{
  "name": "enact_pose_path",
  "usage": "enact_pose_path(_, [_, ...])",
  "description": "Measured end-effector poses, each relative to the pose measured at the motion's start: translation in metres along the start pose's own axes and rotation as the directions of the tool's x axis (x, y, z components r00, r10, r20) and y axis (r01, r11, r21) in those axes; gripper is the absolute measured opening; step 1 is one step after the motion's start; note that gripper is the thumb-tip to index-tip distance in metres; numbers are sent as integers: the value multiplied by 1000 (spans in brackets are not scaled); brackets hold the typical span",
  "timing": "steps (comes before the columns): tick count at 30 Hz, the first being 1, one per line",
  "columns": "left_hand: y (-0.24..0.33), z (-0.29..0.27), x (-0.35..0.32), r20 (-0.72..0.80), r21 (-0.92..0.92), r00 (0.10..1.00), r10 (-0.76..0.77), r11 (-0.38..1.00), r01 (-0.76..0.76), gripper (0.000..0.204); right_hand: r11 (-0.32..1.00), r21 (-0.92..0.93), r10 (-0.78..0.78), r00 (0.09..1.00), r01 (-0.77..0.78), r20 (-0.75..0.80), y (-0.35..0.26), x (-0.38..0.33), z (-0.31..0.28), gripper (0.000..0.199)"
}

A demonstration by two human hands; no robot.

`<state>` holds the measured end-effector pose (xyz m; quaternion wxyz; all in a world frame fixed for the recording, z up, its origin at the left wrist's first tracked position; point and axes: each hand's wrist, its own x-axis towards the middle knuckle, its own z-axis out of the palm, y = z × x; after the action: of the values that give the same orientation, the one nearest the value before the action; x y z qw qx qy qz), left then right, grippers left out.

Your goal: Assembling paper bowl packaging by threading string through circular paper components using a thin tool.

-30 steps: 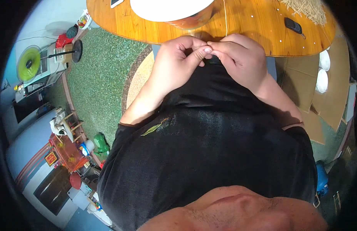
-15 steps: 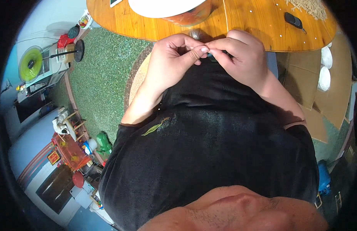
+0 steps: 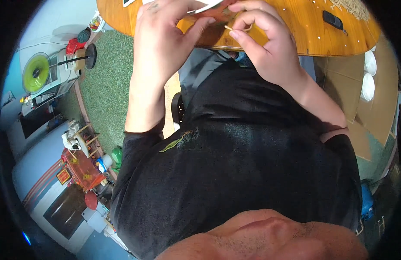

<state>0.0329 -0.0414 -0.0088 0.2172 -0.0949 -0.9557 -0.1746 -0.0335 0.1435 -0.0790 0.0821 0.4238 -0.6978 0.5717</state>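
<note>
Between the thumb and a finger of my right hand (image 3: 267, 45) is a thin, pale yellowish strand (image 3: 228, 27), its tip poking out to the left. My left hand (image 3: 163, 39) is raised over the near table edge, beside a white round plate-like thing (image 3: 209, 6) that it partly covers. Its thumb points right and stands apart from the index finger, with nothing visible between them. Some of the left fingertips are hidden or cut off at the top. Below the white thing, a reddish container (image 3: 213, 16) shows between my hands.
The orange-brown wooden table (image 3: 313, 41) bears a black key fob (image 3: 332, 20), small white bits and a pile of pale strands (image 3: 354, 8). White dishes (image 3: 368, 86) lie on cardboard (image 3: 339, 93) at the right. A green-bladed fan (image 3: 36, 73) stands far left on the green floor (image 3: 107, 86).
My hands have parted from their pinch together. The left moved up and left to the white thing; the right now shows the pale strand and has opened some fingers.
</note>
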Motion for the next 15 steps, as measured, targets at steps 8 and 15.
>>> enact_pose_path(8, [8,-4,9,153,-100,972,-176,976,192,30,811,472,-182,915,347,-359,38,5,33,13])
enact_pose_path(15, [9,-5,12,209,-146,959,-191,964,223,31,940,338,-3,990,51,-140,5,11,10,13])
